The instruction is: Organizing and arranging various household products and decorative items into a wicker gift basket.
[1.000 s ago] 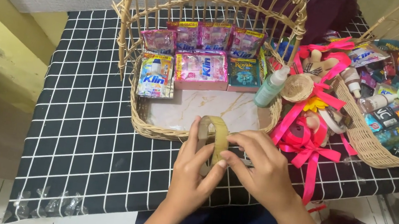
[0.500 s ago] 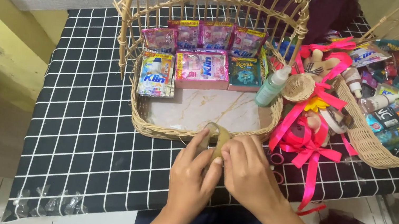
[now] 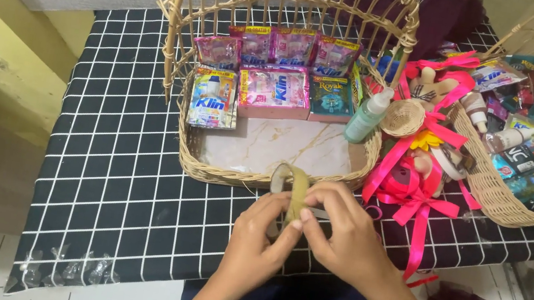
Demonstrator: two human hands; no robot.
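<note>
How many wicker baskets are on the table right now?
2. One tall-backed wicker basket sits at the table's middle, just beyond the tape roll held by the left hand and right hand. A second basket sits at the right edge, partly cut off.

pink sachets in basket, teal box

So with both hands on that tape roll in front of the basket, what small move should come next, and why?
Probably peel up a short free end. Both the left hand and right hand pinch the tape roll at its rim, no loose strip shows, and the wicker basket sits just behind.
</note>
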